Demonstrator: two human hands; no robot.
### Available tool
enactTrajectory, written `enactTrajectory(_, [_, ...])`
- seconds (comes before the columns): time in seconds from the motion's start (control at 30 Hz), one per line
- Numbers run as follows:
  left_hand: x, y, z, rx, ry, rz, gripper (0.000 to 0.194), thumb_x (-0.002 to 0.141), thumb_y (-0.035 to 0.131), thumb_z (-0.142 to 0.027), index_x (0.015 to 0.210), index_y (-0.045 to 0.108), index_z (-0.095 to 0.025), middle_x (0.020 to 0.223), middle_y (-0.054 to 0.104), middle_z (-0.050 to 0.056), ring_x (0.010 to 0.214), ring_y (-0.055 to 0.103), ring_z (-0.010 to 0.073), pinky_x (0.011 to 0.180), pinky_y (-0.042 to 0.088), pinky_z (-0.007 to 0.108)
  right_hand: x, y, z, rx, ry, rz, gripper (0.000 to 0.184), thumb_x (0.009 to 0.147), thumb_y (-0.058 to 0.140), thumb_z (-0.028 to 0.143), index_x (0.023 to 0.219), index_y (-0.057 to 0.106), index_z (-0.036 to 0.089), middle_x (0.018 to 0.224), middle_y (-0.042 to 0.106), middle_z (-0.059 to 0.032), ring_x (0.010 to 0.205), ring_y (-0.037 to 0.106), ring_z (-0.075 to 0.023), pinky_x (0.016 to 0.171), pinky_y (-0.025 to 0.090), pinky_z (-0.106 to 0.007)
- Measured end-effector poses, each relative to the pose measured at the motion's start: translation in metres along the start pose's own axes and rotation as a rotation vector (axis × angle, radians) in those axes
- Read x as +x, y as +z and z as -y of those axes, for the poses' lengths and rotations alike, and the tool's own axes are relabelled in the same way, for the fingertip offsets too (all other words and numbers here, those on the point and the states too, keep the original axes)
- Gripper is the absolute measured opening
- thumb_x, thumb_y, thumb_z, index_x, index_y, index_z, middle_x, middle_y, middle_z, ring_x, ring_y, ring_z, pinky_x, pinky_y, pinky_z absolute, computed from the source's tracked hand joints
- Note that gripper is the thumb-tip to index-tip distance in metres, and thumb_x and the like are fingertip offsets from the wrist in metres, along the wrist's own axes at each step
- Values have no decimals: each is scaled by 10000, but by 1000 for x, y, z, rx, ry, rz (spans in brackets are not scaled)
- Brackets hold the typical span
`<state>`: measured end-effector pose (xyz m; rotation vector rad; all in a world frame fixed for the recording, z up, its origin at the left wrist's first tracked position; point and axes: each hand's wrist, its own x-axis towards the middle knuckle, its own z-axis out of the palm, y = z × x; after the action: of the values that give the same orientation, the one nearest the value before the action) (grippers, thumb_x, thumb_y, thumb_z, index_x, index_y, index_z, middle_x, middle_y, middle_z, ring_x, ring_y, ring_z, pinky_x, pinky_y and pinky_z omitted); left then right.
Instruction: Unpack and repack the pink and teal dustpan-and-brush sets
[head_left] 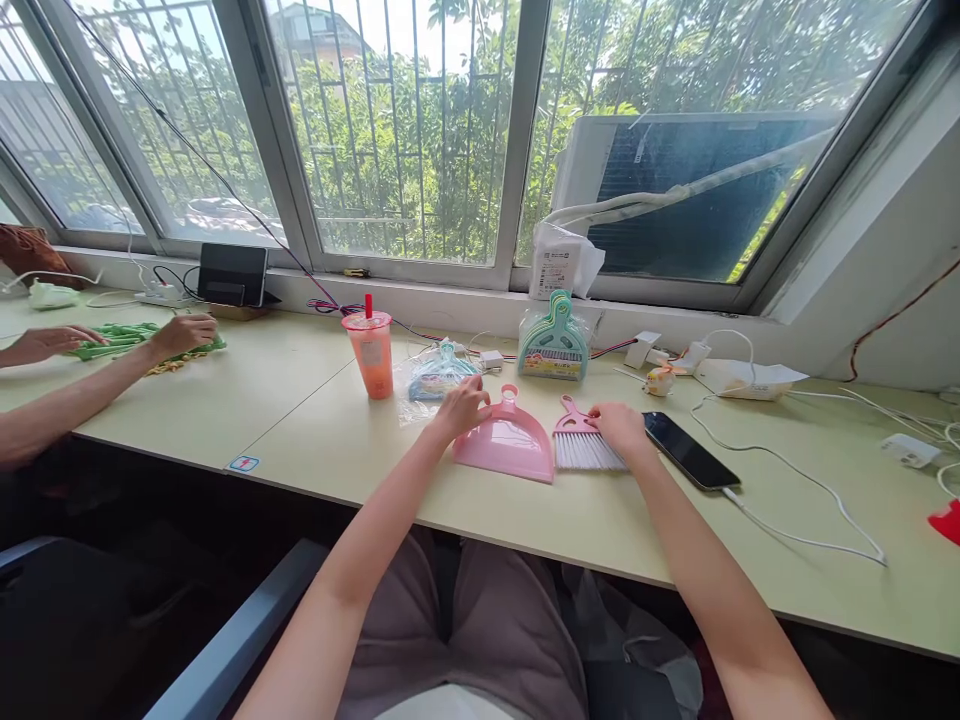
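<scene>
A small pink dustpan lies flat on the pale green table in front of me. My left hand rests on its left rim, fingers curled over the edge. Just right of the dustpan lies a pink hand brush with white bristles. My right hand lies over the brush's right side, fingers bent and touching it. A black phone sits right beside that hand.
An orange drink cup with a red straw stands left of a clear bag. A packaged stack of dustpan sets leans by the window. White cables and chargers trail right. Another person's hands work with green items at the left.
</scene>
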<state>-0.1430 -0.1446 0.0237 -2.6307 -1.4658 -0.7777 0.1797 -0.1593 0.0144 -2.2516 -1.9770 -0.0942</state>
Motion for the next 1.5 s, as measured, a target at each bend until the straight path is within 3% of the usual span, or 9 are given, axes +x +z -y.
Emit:
enactTrajectory(0.23, [2,4,6,-84,-74,36,185,847,637,-321,734,731,-210,983,573,80,1005,575,242,750,458,310,-1,-1,10,14,-44,-3,203,916,581,326,1009,732,227,1047,735,-111,954,676,-245,731,424,-304])
enactTrajectory(0.47, [8,-12,6,-267,-257,-400,184,845,631,-330,722,661,-196,1001,603,67,883,591,188,659,428,271,-8,-2,20,68,-210,58,254,976,443,295,1131,621,199,1082,721,-119,958,667,-233,718,397,-289])
enactTrajectory(0.57, [10,-14,9,-353,-309,-476,180,836,633,-330,717,602,-199,944,639,52,830,597,173,655,432,262,-8,0,22,108,-264,70,227,976,441,290,1102,610,204,1102,714,-108,963,659,-227,713,383,-284])
enactTrajectory(0.77, [12,-8,16,-558,-467,-484,148,891,567,-348,863,586,-204,865,697,42,780,650,171,715,454,277,-3,-2,18,233,-213,-32,219,957,414,269,1114,559,218,1040,718,-85,859,654,-215,680,365,-276])
enactTrajectory(0.9, [14,-5,15,-657,-466,-459,168,891,550,-294,1005,608,-186,933,711,75,814,659,178,710,466,273,-4,-5,24,535,-275,-153,213,928,392,282,1091,516,222,974,694,-64,786,613,-203,698,378,-284])
enactTrajectory(1.1, [14,-5,11,-633,-404,-416,239,915,441,-220,957,672,-179,984,736,75,897,651,205,815,464,306,-7,-8,36,911,-338,-203,181,880,438,382,978,448,230,781,575,9,659,494,-150,645,364,-267])
enactTrajectory(1.23, [13,-6,17,-657,-470,-497,241,923,419,-230,974,652,-194,1015,724,72,913,634,205,800,450,298,-5,-14,28,1128,-278,-169,236,836,487,430,956,421,238,714,500,36,619,444,-136,600,341,-256])
enactTrajectory(1.33, [14,-5,19,-765,-504,-532,228,938,426,-284,980,631,-193,1001,708,74,912,627,201,786,443,294,-6,-18,25,1305,-264,-46,332,805,557,500,970,430,242,706,490,47,579,411,-122,560,317,-246])
enactTrajectory(1.5, [17,0,10,-1084,-559,-417,239,874,575,-391,970,632,-180,924,683,63,859,623,195,753,449,297,-16,-18,42,1387,-295,-14,380,771,634,541,935,458,247,716,497,47,605,433,-119,576,334,-243])
